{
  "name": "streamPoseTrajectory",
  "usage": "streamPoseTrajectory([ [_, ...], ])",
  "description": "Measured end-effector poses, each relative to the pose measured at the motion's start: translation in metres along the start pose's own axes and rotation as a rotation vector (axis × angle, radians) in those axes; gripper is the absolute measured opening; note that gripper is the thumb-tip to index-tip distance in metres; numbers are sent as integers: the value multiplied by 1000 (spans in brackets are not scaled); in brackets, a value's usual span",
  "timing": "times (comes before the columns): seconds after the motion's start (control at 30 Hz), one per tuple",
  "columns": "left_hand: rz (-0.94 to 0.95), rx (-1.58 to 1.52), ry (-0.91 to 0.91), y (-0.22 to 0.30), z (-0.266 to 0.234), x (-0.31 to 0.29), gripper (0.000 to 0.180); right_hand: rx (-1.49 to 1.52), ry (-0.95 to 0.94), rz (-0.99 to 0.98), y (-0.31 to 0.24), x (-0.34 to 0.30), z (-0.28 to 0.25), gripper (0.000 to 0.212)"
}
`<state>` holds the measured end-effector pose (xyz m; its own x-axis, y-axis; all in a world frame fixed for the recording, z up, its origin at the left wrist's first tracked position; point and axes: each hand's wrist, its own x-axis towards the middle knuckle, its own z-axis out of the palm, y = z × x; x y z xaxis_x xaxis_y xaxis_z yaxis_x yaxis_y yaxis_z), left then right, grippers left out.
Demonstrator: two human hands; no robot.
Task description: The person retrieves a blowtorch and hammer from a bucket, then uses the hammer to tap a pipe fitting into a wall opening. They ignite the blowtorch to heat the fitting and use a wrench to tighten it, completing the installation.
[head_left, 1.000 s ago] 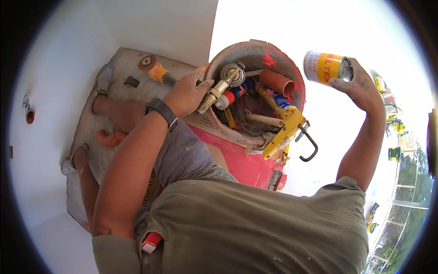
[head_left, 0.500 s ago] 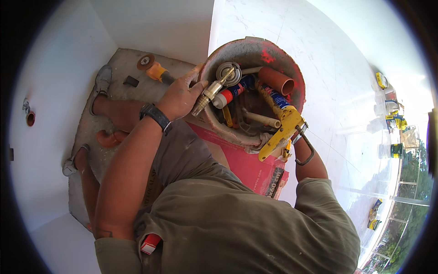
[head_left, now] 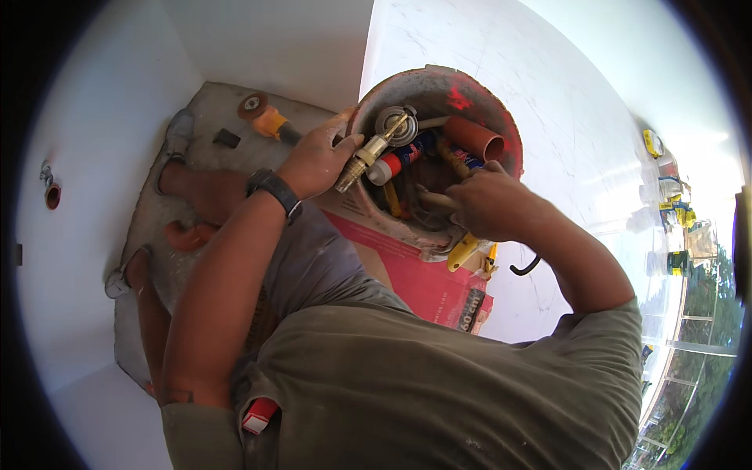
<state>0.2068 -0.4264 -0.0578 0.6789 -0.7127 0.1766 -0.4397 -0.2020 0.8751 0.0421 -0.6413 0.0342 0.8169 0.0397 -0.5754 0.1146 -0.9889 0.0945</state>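
The left hand [head_left: 313, 162] is half closed, pinching the rim of the round, rough-walled bucket [head_left: 415, 88], its thumb beside a shiny brass torch [head_left: 366, 159]. The right hand [head_left: 495, 205] is curled over the bucket's near-right side, covering part of the yellow metal caulking gun [head_left: 463, 253]; whether it grips anything is hidden. Inside lie a smooth reddish-brown pipe [head_left: 473, 139] and a plastic tube [head_left: 398, 162]. A second ago the right hand held a can out to the right.
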Motion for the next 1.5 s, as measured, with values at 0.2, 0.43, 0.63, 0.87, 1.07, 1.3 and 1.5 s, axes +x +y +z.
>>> streamPoseTrajectory([
  [0.2,-96,69,-12,5,-1,0,53,-181,61,-173,14,20,12,21],
  [0.43,-86,15,-2,-3,1,2,55,-70,447,-90,19,-24,-21,13],
  [0.63,-55,70,41,-2,6,0,54,207,699,-70,45,-79,-40,11],
  [0.87,-146,58,-33,2,2,0,55,403,874,-279,29,-73,-39,4],
  [1.07,-46,78,17,-6,3,0,51,303,674,-213,32,-30,-46,11],
  [1.3,-120,-51,-4,-10,4,-5,50,615,1081,39,84,-106,-58,24],
  [1.5,-166,-5,-58,-7,-1,-2,50,489,1691,625,146,-157,-32,34],
])
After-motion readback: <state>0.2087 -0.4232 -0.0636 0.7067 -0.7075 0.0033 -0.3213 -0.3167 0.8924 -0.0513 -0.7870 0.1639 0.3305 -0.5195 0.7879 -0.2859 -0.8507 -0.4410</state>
